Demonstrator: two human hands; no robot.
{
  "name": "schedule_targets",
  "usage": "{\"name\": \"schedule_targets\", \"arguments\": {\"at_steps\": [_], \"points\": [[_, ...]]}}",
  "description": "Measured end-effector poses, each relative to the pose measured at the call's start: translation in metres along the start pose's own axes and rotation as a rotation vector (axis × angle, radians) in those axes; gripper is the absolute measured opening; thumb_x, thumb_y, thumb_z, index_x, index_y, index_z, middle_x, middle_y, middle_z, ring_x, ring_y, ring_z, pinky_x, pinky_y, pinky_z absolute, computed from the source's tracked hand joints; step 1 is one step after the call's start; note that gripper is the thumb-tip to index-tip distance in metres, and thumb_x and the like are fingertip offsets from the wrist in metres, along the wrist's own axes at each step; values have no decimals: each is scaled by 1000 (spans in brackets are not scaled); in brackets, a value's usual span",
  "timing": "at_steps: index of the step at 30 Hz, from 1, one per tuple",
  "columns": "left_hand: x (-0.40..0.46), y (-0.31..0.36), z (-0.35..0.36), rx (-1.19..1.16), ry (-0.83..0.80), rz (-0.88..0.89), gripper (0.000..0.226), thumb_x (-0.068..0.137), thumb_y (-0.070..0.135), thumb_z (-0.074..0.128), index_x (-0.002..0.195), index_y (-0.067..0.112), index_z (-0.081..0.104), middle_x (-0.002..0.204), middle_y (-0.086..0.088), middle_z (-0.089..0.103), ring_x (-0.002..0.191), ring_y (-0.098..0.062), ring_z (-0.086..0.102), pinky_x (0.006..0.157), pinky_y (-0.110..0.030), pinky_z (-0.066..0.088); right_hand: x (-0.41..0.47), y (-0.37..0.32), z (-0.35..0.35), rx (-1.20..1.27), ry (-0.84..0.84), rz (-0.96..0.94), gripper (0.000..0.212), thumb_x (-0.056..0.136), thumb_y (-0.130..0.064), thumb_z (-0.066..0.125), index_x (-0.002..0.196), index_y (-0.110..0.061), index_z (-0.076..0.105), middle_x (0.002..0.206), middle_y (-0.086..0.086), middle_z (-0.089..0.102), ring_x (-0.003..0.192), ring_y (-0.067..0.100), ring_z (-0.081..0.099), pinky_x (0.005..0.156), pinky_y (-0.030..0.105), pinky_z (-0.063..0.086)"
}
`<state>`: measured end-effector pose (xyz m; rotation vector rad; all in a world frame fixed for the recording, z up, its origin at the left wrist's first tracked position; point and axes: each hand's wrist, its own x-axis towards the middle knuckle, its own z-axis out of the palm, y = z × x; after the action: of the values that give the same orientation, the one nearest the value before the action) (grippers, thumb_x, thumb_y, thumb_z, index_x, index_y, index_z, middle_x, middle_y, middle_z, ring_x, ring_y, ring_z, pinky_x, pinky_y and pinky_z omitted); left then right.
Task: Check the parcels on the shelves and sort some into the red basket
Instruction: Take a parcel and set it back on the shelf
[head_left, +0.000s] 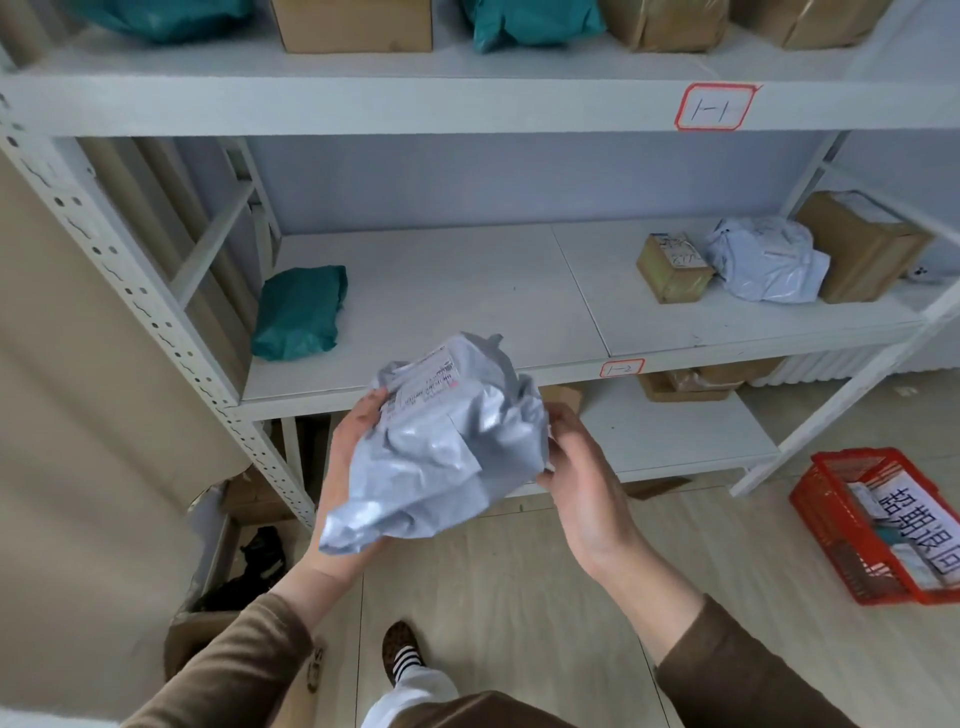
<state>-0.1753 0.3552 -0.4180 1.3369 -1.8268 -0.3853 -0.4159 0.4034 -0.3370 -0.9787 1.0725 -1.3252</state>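
— At centre, in the head view, what's held?
— A grey bag (441, 447), crumpled, label up at its 12 o'clock end. The left hand (353, 447) cups it from underneath at 9 o'clock with the thumb on the label edge; the right hand (582, 483) grips its 3 o'clock side, fingers curled behind.
— So it's being checked?
— I'd judge so; it hangs in front of the middle shelf (467, 291).
— And the basket (852, 525)?
— On the floor at 4 o'clock, well apart from the hands, with a few parcels and a sign in it already.
— What's left?
— On that shelf, a teal bag (298, 312) at 9 o'clock, and at 2 o'clock a small box (672, 267), a second grey bag (763, 260) and a bigger box (857, 249). More sit above and below. Sorting looks partway, no further.
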Motion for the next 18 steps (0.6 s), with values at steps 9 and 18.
{"name": "schedule_targets", "arguments": {"at_steps": [9,18], "points": [[21,26,-25,-59,-36,344,31,108,49,47,134,35,55,145,23,55,144,2,43,119,-13,34,18,-1,-26,-169,-212,325,82,69,-80,68,140,-42,51,135,-12,68,129,17,61,103,44,45],[24,25,2,-355,-150,-232,59,106,24,55,158,31,27,153,43,37,142,14,39,119,-18,36,30,22,-33,-34,17,214,75,64,-44,83,132,-31,51,121,-6,74,105,16,71,72,33,48]]}}
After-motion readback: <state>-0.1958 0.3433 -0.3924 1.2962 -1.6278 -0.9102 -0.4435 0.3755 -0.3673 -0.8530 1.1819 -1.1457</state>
